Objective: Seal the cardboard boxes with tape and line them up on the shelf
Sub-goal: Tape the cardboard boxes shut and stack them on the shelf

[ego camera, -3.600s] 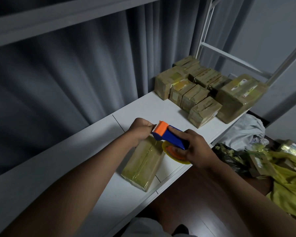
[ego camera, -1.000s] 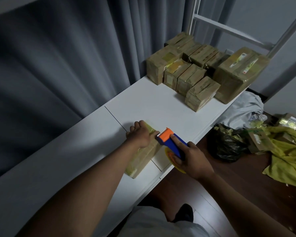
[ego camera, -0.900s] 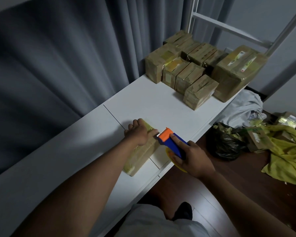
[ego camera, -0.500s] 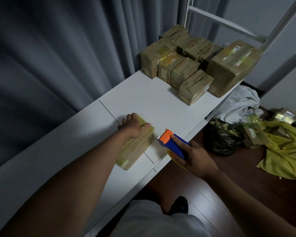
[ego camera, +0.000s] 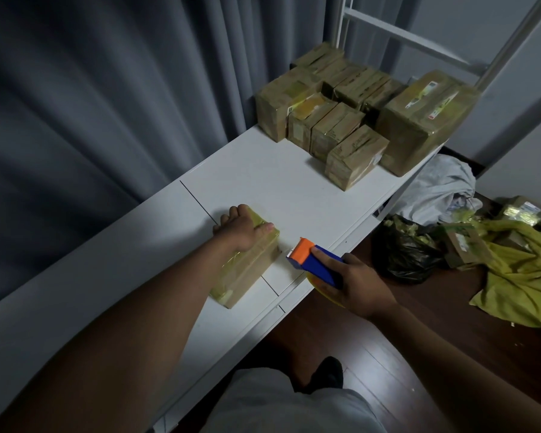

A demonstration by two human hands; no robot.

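Note:
A small cardboard box (ego camera: 244, 271) wrapped in yellowish tape lies on the white shelf (ego camera: 272, 182) near its front edge. My left hand (ego camera: 239, 228) grips the box's far end, fingers curled over its top and far side. My right hand (ego camera: 350, 282) holds the blue and orange tape dispenser (ego camera: 313, 262) just right of the box, a small gap apart from it. A yellow tape roll shows under that hand.
Several taped cardboard boxes (ego camera: 334, 120) stand grouped at the shelf's far right end, with a larger box (ego camera: 425, 120) beside them. A grey curtain hangs behind the shelf. On the floor at right lie a black bag (ego camera: 406, 254), yellow cloth (ego camera: 525, 276) and white cloth (ego camera: 441, 192).
The tape dispenser has come off the box's end and moved a little right. My left hand keeps hold of the box, which has shifted slightly left on the shelf.

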